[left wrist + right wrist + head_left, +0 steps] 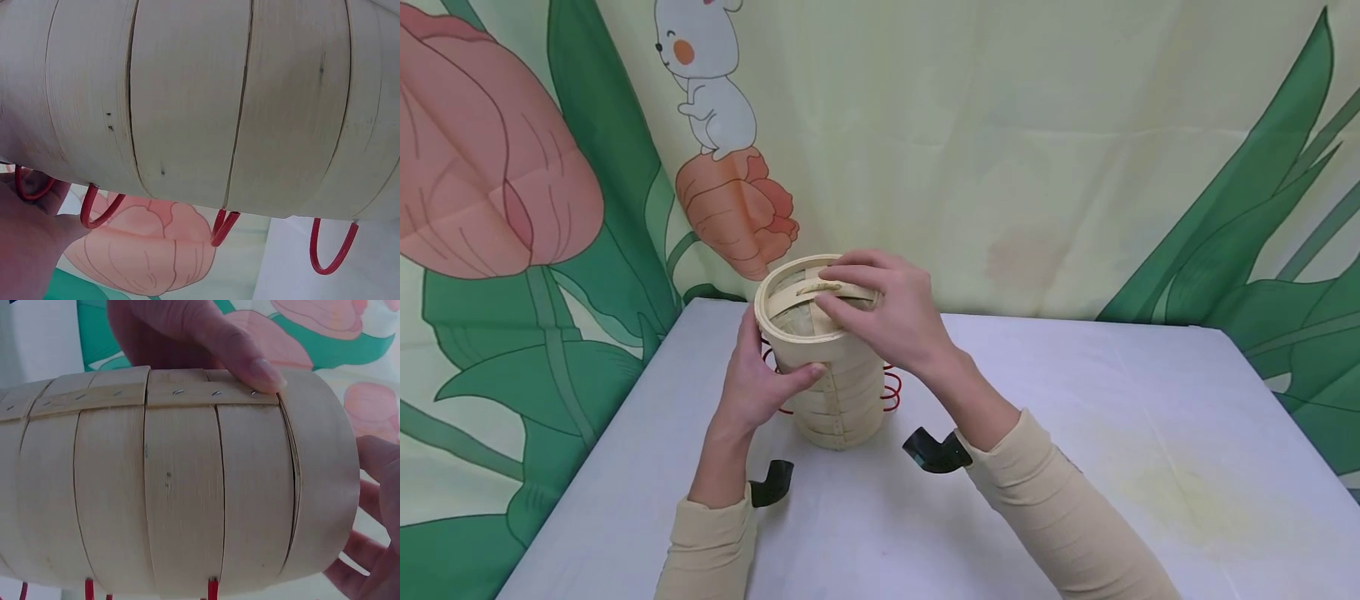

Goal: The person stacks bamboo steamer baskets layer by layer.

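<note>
A tall stack of bamboo steamer tiers (842, 400) stands upright on the table, with red loop handles (331, 250) down its sides. On top sits a woven bamboo steamer lid (790, 321) with a curved strap handle (786, 297). My left hand (756, 387) grips the upper left of the stack, its thumb across the front; the right wrist view shows that thumb (259, 372) near the lid's seam. Over the lid is my right hand (898, 312), thumb and fingers on either side of the strap. Part of the lid's right rim is hidden under it.
A white-covered table (1075, 467) extends to both sides of the stack. Behind it hangs a printed cloth backdrop (1000, 167) with flowers, a rabbit and a carrot. Black wrist-worn pieces (936, 450) jut from the sleeves near the stack.
</note>
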Demonstrator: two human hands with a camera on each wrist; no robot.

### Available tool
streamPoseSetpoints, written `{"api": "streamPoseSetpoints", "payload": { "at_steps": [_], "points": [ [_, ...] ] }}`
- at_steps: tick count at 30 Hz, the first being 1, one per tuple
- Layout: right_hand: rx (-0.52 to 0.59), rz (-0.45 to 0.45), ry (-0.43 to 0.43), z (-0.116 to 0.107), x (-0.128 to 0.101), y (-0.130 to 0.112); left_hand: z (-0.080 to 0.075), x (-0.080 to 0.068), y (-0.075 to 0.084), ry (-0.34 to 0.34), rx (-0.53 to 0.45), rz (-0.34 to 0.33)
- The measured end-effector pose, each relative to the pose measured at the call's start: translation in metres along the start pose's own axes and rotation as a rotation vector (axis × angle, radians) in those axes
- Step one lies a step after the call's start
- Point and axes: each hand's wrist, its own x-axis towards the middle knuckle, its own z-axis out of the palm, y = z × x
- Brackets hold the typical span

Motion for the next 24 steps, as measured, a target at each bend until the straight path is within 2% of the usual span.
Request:
{"api": "streamPoseSetpoints", "payload": {
  "at_steps": [4, 11, 15, 19, 24],
  "points": [
    [-0.012, -0.089, 0.042, -0.007, -0.006, 0.003, 0.0, 0.0, 0.0, 0.003, -0.028, 0.014],
    [-0.104, -0.12, 0.058, -0.023, -0.024, 0.004, -0.001, -0.001, 0.0, -0.01, -0.067, 0.065],
    [-0.152, -0.173, 0.086, -0.032, -0.037, 0.008, -0.003, 0.001, 0.001, -0.017, -0.051, 0.127],
    [-0.223, -0.219, 0.112, -0.042, -0.053, 0.014, -0.011, 0.001, 0.004, 0.005, 0.039, 0.178],
    [-0.317, -0.239, 0.126, -0.055, -0.073, 0.022, -0.022, -0.005, 0.008, 0.02, 0.252, 0.147]
  ]
}}
